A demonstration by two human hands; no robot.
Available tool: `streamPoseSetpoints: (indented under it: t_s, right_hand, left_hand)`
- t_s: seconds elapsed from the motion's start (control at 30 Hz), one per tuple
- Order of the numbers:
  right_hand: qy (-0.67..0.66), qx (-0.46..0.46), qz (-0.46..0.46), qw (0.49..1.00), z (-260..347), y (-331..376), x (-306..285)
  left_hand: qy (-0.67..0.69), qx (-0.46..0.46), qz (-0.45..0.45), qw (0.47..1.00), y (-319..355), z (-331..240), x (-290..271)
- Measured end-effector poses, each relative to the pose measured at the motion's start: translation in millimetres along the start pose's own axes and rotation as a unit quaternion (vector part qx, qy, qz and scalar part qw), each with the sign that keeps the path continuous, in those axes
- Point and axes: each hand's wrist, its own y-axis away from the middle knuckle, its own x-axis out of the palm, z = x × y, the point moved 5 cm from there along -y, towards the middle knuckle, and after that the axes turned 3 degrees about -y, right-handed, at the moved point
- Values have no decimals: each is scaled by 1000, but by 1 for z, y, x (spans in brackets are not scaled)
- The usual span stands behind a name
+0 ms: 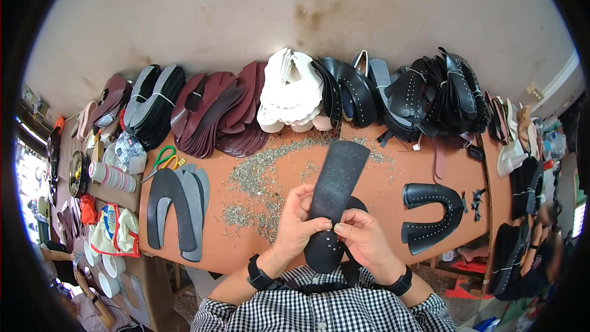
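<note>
Between my hands, near the front edge of the table, is a black curved shoe upper. One end points up and away from me, and the rest bends down below my fingers, with a few small silver studs showing. My left hand is closed on its left side, thumb pressed on the surface. My right hand pinches it from the right, thumb and fingertips close to my left thumb. Whether a loose stud sits between the fingertips is too small to tell. Loose silver studs lie scattered beyond my hands on the orange-brown table.
Plain black and grey U-shaped uppers lie at left below green-handled scissors. A studded black upper rests at right. Along the wall stand maroon, white and black stacks. Other people's arms show at both sides.
</note>
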Motion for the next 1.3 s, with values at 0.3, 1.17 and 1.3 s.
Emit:
streamPoseSetpoints:
  t_s: [0.3, 1.17, 1.3]
  right_hand:
    - [36, -26, 7, 999, 5, 0, 4]
    - [120, -40, -22, 992, -2, 1, -5]
    - [17, -2, -37, 999, -6, 0, -3]
  left_hand:
    - [-308, 286, 29, 907, 5, -24, 4]
    - [-508, 235, -25, 829, 15, -19, 9]
    - [-450, 170, -23, 876, 12, -11, -1]
